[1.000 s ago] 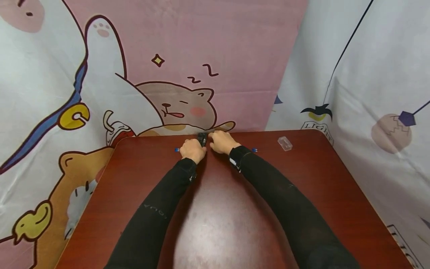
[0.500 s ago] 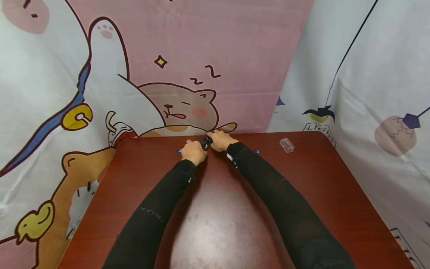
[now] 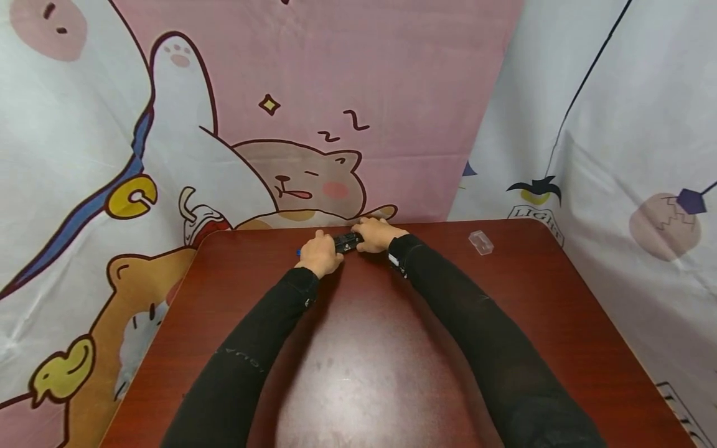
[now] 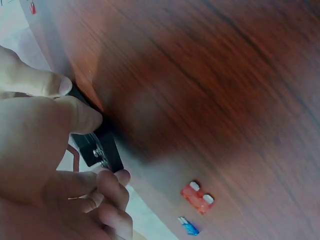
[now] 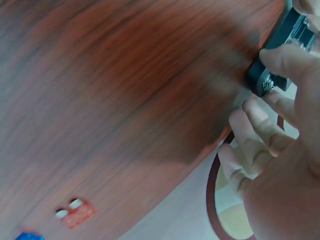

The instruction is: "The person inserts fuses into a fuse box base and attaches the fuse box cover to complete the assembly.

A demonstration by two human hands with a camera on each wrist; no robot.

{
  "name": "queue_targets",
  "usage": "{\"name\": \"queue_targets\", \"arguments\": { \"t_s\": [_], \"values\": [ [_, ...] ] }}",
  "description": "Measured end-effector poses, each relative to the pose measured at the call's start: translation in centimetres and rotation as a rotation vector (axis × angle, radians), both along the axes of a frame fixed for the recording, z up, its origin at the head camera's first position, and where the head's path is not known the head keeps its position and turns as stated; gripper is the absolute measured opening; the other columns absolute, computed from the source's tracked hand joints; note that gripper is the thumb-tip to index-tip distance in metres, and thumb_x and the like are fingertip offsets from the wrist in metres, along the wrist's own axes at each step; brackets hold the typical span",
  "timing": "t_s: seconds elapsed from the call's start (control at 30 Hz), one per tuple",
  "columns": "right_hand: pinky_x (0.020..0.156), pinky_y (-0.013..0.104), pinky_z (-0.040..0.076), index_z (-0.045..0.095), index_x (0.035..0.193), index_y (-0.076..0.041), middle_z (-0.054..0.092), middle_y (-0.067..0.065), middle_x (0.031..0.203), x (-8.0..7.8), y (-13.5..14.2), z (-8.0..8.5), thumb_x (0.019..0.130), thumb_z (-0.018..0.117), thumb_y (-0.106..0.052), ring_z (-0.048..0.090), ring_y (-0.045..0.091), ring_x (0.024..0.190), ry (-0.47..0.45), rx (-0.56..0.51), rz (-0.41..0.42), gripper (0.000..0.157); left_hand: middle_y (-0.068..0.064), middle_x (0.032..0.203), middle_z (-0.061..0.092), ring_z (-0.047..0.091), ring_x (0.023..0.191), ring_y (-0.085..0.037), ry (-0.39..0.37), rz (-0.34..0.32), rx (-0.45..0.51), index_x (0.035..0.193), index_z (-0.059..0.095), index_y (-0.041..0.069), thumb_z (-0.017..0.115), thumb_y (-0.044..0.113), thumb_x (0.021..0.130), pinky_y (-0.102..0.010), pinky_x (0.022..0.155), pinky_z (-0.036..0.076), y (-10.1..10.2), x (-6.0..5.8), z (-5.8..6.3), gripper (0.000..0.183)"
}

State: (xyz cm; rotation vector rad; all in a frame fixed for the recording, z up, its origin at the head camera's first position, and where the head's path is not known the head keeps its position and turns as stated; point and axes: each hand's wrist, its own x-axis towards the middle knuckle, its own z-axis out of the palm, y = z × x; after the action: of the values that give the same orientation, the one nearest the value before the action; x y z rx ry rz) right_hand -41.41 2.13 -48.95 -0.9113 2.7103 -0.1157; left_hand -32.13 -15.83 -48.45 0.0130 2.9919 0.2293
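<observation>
Near the table's far edge, a black fuse block [image 3: 347,242] with metal screw terminals spans the space between my two hands. My left hand [image 3: 320,254] pinches its left end between thumb and fingers. The right end is pinched by my right hand [image 3: 376,236], whose thumb [image 5: 285,59] lies along the top while the lower fingers [image 5: 250,135] hang free. Fingers cover parts of the block in both wrist views. Beside the left hand lie a red blade fuse [image 4: 198,198] and a smaller blue blade fuse [image 4: 189,227].
Another red blade fuse [image 5: 77,214] and a blue one [image 5: 30,236] lie on the table in the right wrist view. A small clear plastic box [image 3: 480,242] sits at the far right. A printed cloth [image 3: 392,93] hangs just behind the brown table [image 3: 347,348].
The fuse block has turned from pointing away to lying crosswise between the hands. My right hand, apart from it a second ago, now grips its right end.
</observation>
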Motion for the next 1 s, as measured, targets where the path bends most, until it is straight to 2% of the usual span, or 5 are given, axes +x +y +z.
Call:
{"name": "queue_targets", "arguments": {
  "t_s": [0.13, 0.33, 0.53, 0.83, 1.0],
  "values": [
    [0.126, 0.056, 0.040, 0.054, 0.162, -0.012, 0.055, 0.015, 0.159, 0.8, 1.4, 0.5, 0.105, 0.070, -0.038, 0.054, 0.035, 0.149, 0.012, 0.005, 0.036, 0.064, -0.020, 0.137, 0.057, 0.071, 0.111, -0.038, 0.007, -0.070, -0.007, 0.140, 0.064, -0.002, 0.074, 0.042, 0.106, -0.051, 0.098, 0.063, 0.3, 0.3, 0.1, 0.057],
    [0.114, 0.053, 0.052, 0.066, 0.149, -0.008, 0.061, 0.012, 0.144, 2.6, 3.8, 1.8, 0.100, 0.075, -0.042, 0.063, 0.032, 0.131, 0.124, -0.038, 0.087, 0.060, -0.019, 0.132, 0.059, 0.071, 0.107, -0.035, 0.082, -0.185, -0.007, 0.141, 0.062, -0.003, 0.077, 0.042, 0.104, -0.050, 0.096, 0.062, 0.6, 1.0, 0.6, 0.060],
    [0.091, 0.045, 0.058, 0.073, 0.137, -0.009, 0.064, 0.006, 0.123, 6.4, 6.7, 2.4, 0.096, 0.079, -0.043, 0.066, 0.022, 0.099, 0.109, -0.094, 0.078, 0.053, -0.017, 0.131, 0.061, 0.069, 0.103, -0.028, 0.088, -0.294, 0.035, 0.142, 0.063, -0.001, 0.079, 0.040, 0.102, -0.047, 0.096, 0.062, 1.6, 3.4, 0.8, 0.059],
    [0.091, 0.050, 0.063, 0.074, 0.140, -0.008, 0.068, 0.012, 0.141, 12.4, 10.4, 1.4, 0.093, 0.081, -0.045, 0.074, 0.026, 0.103, 0.046, -0.127, 0.007, 0.060, -0.016, 0.140, 0.062, 0.067, 0.102, -0.024, 0.010, -0.411, 0.090, 0.147, 0.065, 0.003, 0.080, 0.042, 0.102, -0.045, 0.096, 0.061, 3.7, 7.4, 0.9, 0.062],
    [0.078, 0.041, 0.059, 0.077, 0.132, -0.008, 0.070, 0.007, 0.123, 14.3, 11.0, 0.4, 0.091, 0.083, -0.045, 0.066, 0.017, 0.084, 0.039, -0.127, -0.001, 0.056, -0.016, 0.139, 0.063, 0.067, 0.101, -0.024, -0.013, -0.441, 0.082, 0.145, 0.067, 0.003, 0.081, 0.042, 0.101, -0.044, 0.095, 0.061, 4.3, 8.7, 0.3, 0.062]
  ]
}}
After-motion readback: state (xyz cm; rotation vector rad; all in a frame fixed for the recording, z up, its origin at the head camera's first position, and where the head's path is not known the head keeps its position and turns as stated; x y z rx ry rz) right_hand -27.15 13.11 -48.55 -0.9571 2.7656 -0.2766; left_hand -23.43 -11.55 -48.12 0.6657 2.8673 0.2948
